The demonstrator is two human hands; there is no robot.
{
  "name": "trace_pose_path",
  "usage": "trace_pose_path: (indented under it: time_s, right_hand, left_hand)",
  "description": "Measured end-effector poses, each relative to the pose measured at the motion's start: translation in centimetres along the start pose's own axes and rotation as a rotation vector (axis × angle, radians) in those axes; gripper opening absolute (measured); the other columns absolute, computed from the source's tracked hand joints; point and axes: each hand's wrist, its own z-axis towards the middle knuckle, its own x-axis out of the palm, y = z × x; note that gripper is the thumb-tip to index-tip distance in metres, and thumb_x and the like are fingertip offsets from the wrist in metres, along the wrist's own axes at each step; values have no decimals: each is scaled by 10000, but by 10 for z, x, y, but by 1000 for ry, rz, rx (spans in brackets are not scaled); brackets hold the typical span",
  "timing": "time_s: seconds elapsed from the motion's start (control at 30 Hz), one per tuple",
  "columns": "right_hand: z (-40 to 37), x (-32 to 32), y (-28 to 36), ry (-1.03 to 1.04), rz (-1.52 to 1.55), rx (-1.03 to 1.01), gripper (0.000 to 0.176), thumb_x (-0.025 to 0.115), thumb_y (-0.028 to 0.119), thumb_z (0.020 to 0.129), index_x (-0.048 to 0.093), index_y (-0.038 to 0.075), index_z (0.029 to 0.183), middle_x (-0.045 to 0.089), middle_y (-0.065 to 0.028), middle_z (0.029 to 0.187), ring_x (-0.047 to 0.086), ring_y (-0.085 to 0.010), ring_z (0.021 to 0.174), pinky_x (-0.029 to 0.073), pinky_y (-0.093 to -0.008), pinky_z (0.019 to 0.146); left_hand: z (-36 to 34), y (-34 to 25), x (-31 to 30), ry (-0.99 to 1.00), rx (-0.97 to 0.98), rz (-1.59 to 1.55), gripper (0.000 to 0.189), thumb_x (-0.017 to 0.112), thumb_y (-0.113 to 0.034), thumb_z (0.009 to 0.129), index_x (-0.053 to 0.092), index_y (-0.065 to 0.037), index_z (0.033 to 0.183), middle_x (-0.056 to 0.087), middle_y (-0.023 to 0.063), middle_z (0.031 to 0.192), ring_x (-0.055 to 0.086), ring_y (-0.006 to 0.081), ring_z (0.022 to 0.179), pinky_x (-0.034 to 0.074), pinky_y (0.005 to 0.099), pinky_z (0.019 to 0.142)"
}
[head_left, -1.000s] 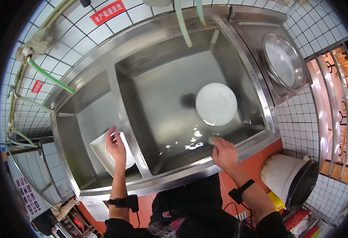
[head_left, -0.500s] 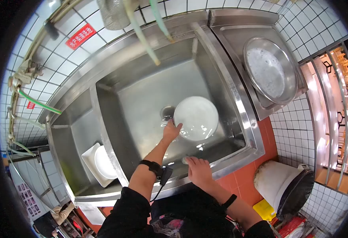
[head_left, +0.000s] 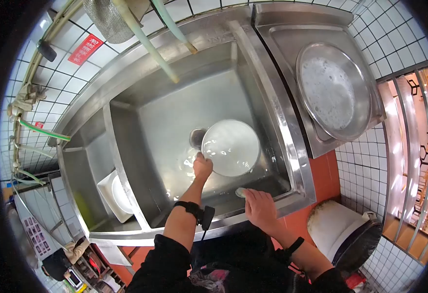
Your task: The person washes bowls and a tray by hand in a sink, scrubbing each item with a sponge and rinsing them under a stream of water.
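Note:
A round white plate (head_left: 231,148) lies in the water of the large steel sink (head_left: 184,102), just right of the drain (head_left: 198,138). My left hand (head_left: 203,167) grips the plate's lower left edge, fingers closed. Near the sink's front wall, my right hand (head_left: 261,209) is closed around a small pale scrubber (head_left: 241,192), which shows at its fingertips. The scrubber is apart from the plate.
On the right-hand counter (head_left: 277,39) stands a steel basin (head_left: 328,93) of foamy water. White dishes (head_left: 121,198) sit in the left sink. Hoses (head_left: 150,46) hang over the back rim. A white bucket (head_left: 331,229) stands at lower right.
The view has shifted slightly. My left hand still has the plate's edge, now with more ripples in the water around it. My right hand has moved a little away from my left hand.

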Motion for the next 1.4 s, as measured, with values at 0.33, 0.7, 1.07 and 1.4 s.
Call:
trace_pose_path:
  time_s: [0.33, 0.7, 1.07, 1.4]
  right_hand:
    - [0, 2, 1, 72, -24, 75, 333, 620, 123, 836, 593, 91, 1166, 662, -72, 1043, 632, -271, 945, 484, -421, 814]
    - [-6, 11, 5, -16, -59, 145, 256, 579, 126, 859, 638, 89, 1106, 687, -109, 999, 650, -309, 914, 487, -451, 822]
    - [-8, 19, -2, 8, -67, 130, 324, 547, 170, 875, 634, 76, 1173, 690, -131, 1082, 644, -337, 978, 485, -475, 872]
    - [9, 7, 2, 100, -59, 107, 326, 591, 147, 855, 648, 88, 1170, 696, -145, 1081, 650, -359, 951, 501, -458, 828]
  left_hand:
    - [-60, -22, -41, 176, -333, -671, 482, 631, -113, 829, 406, 62, 1218, 584, 211, 1147, 693, 312, 889, 651, 448, 694]
    - [-88, 24, -79, 397, -460, -855, 569, 684, -187, 824, 435, 22, 1290, 607, 137, 1135, 652, 230, 934, 563, 375, 808]
    - [-138, 81, -142, 353, -441, -1041, 465, 640, -158, 811, 530, 36, 1219, 625, 104, 1081, 638, 213, 965, 560, 351, 831]
    - [-153, 115, -162, 30, -489, -940, 487, 711, -207, 760, 585, 40, 1160, 662, 99, 1018, 646, 211, 907, 531, 336, 792]
